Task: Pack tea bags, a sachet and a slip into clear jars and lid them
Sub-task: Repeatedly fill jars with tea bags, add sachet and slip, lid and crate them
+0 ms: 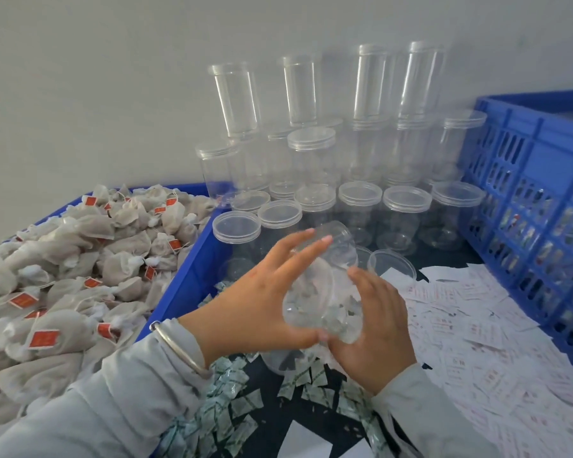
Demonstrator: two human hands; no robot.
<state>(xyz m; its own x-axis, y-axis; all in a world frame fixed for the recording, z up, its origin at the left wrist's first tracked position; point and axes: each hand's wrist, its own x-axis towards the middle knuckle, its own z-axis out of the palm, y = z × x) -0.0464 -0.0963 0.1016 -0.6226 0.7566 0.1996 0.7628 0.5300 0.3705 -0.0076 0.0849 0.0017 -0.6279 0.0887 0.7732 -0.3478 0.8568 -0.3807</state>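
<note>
A clear jar (325, 282) lies tilted between both hands above the dark table, its base pointing away from me. My left hand (262, 299) grips its side with fingers spread over the body. At the near end of the jar, my right hand (374, 325) holds the rim or lid; which one is blurred. Grey tea bags (80, 276) with red tags fill a blue bin (176, 292) on the left. Small green-and-white sachets (225, 398) are scattered below my hands. White printed slips (470, 325) cover the table on the right.
Several lidded empty clear jars (358, 209) stand in rows behind my hands, with taller ones stacked against the grey wall. A loose open clear lid (391, 262) lies near them. A blue slatted crate (530, 200) holding packed items stands at the right.
</note>
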